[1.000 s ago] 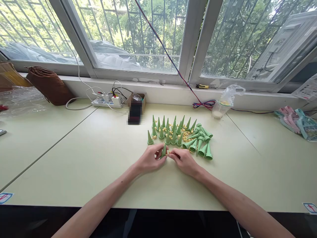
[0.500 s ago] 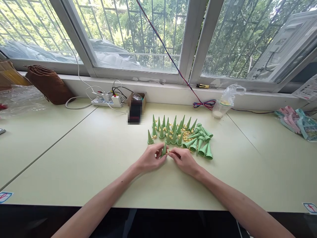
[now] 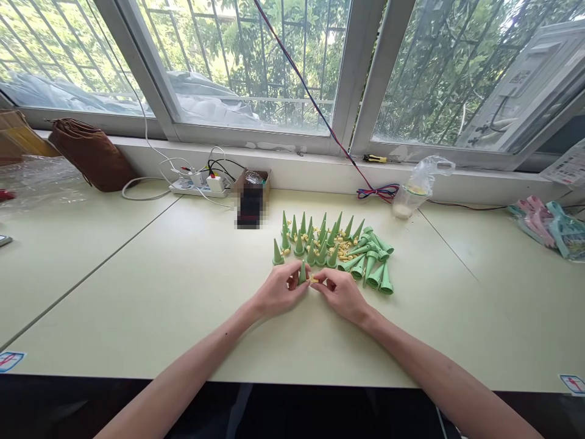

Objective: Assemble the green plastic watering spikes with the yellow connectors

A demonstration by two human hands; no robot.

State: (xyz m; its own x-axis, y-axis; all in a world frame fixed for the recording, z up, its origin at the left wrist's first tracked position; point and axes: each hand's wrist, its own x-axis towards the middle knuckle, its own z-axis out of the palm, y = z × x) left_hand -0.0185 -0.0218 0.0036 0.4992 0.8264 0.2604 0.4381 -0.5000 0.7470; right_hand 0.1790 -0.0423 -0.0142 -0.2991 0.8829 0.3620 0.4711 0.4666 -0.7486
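Note:
My left hand (image 3: 281,289) is closed round a green plastic cone (image 3: 302,274), which stands upright between thumb and fingers. Close beside it, my right hand (image 3: 339,292) pinches a small yellow valve piece (image 3: 313,278) by its right end, with its other end close to the cone's side. Whether the two parts touch I cannot tell. Just beyond my hands stand several upright green cones (image 3: 322,253), many with yellow pieces at their sides. Loose yellow pieces (image 3: 346,250) lie in a small heap to their right. Several more green cones (image 3: 375,277) lie tipped over beside that heap.
Behind the cones, a bagged plastic cup (image 3: 404,201) and a coiled red-blue cable (image 3: 377,192) rest near the window ledge. A power strip (image 3: 201,190) and a small cardboard box (image 3: 265,180) are at back left. Packaged pink and teal items (image 3: 555,225) lie far right.
The yellow valve piece now shows more clearly between my fingertips. My right fingers have shifted slightly right, and the cone in my left hand stands more upright.

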